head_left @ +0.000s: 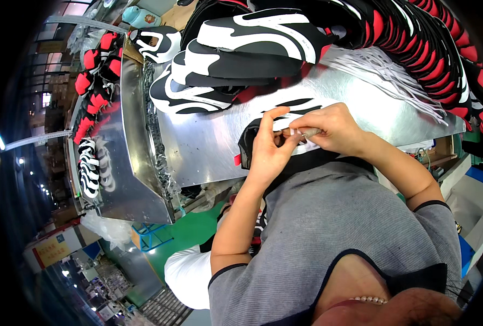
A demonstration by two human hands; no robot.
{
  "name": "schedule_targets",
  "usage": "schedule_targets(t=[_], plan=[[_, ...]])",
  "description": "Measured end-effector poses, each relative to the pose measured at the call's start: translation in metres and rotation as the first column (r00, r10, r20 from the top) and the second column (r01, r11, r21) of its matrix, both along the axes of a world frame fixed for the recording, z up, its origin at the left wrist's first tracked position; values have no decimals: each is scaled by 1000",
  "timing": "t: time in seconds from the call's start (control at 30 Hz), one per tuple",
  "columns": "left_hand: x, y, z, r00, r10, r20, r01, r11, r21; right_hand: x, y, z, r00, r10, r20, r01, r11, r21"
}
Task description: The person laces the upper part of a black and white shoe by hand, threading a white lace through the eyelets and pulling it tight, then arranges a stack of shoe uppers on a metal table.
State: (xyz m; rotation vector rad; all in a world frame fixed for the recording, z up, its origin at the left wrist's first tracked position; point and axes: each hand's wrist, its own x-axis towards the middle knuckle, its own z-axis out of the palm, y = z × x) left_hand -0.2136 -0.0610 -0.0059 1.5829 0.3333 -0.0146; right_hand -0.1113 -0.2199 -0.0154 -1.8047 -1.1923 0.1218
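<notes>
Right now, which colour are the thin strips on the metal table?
The thin strips are white; the head view shows them best.

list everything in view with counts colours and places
Flat metal table: one, silver, centre
Curved shoe upper: one, black and white, near table edge
Slim object: one, pale, over near upper
Piled curved uppers: several, black and white, far left tabletop
Long thin laces: many, white, far right tabletop
Overlapping shoe uppers: many, black and red, upper right
Rounded shoe pieces: several, red and black, upper left
Bottle: one, light blue, top left
Left hand: one, bare, at near upper
Right hand: one, bare, gripping slim object
</notes>
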Motion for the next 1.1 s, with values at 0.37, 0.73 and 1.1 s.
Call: schedule_targets(t=[0.37, 0.73, 1.1], plan=[[-2, 8, -3, 996, -59, -68, 55, 996, -65, -2, 1, -22, 925, -100, 368, 52, 989, 138], [40, 10, -5, 992, 130, 4, -123, 932, 340, -37, -6, 25, 846, 523, -100, -469, 820, 328], [-6, 10, 27, 992, -118, -41, 125, 893, 432, -14, -59, 7, 516, -305, -800, 136, 952, -275]])
